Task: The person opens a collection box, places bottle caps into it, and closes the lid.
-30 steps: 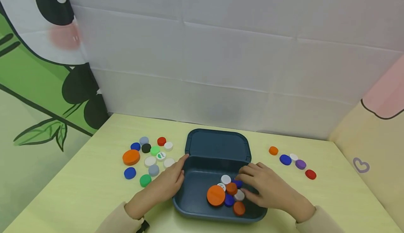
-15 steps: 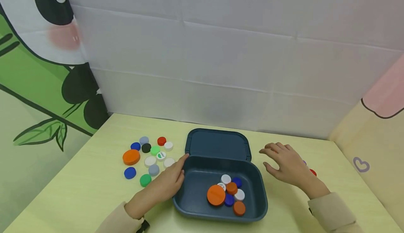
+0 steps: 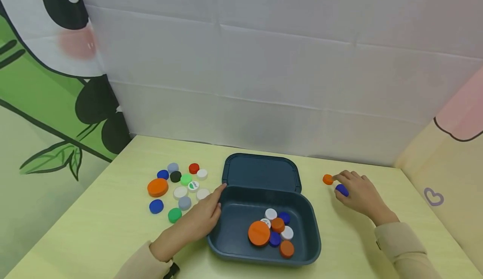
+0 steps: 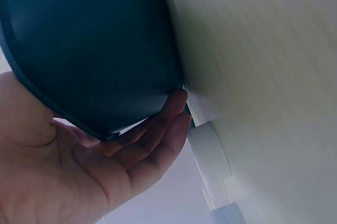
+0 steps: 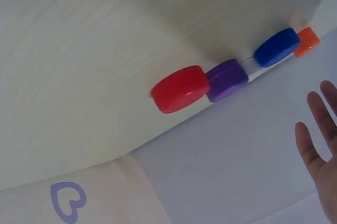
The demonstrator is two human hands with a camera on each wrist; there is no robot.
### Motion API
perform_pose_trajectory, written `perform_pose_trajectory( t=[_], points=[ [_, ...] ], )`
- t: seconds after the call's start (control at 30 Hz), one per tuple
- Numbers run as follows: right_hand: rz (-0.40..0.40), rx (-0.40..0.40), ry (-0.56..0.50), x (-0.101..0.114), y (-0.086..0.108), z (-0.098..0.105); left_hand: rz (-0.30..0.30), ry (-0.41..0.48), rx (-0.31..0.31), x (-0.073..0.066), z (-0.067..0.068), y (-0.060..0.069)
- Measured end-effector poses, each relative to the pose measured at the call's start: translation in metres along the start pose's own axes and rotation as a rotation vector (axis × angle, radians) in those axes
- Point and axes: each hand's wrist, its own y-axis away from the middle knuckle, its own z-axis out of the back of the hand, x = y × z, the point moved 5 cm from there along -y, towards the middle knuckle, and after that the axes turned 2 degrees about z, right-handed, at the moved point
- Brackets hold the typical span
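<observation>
My left hand (image 3: 201, 218) holds the left side of a dark blue box (image 3: 234, 254). In the left wrist view, its fingers (image 4: 158, 145) lie along the box's outer wall. Inside the box are several bottle caps, including a large orange cap (image 3: 259, 233) and a white cap (image 3: 270, 214). My right hand (image 3: 360, 197) is over the right-hand caps, index fingertip beside a small orange cap (image 3: 327, 179) and thumb near a blue cap (image 3: 342, 190). Contact is unclear. A red cap (image 5: 180, 89) and a purple cap (image 5: 227, 80) show in the right wrist view, hidden in the head view.
The box's flat dark panel (image 3: 261, 172) lies behind it. Several loose caps are spread left of the box, among them a large orange cap (image 3: 157, 187) and a green cap (image 3: 175, 215). A white sheet wall (image 3: 241, 82) closes off the table's back.
My right hand has moved out of the box, to the right and away, and is over the right-hand caps. A blue cap in the box is uncovered. The left hand stays put.
</observation>
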Motion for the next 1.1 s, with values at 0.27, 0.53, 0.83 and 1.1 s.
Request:
perform_pose_trajectory(
  t=[0.27, 0.53, 0.83, 1.1],
  points=[
    [-0.067, 0.095, -0.001, -0.016, 0.003, -0.015, 0.0, 0.008, 0.007, 0.0, -0.001, 0.0],
    [-0.106, 0.195, 0.002, -0.024, 0.007, -0.029, -0.008, -0.007, 0.004, 0.001, -0.001, 0.0],
    [-0.117, 0.203, -0.001, -0.026, 0.008, -0.031, -0.017, -0.006, 0.0, 0.0, 0.0, 0.0],
    [-0.115, 0.187, 0.001, -0.027, 0.008, -0.03, -0.022, -0.002, -0.001, 0.0, 0.0, -0.001]
  ],
)
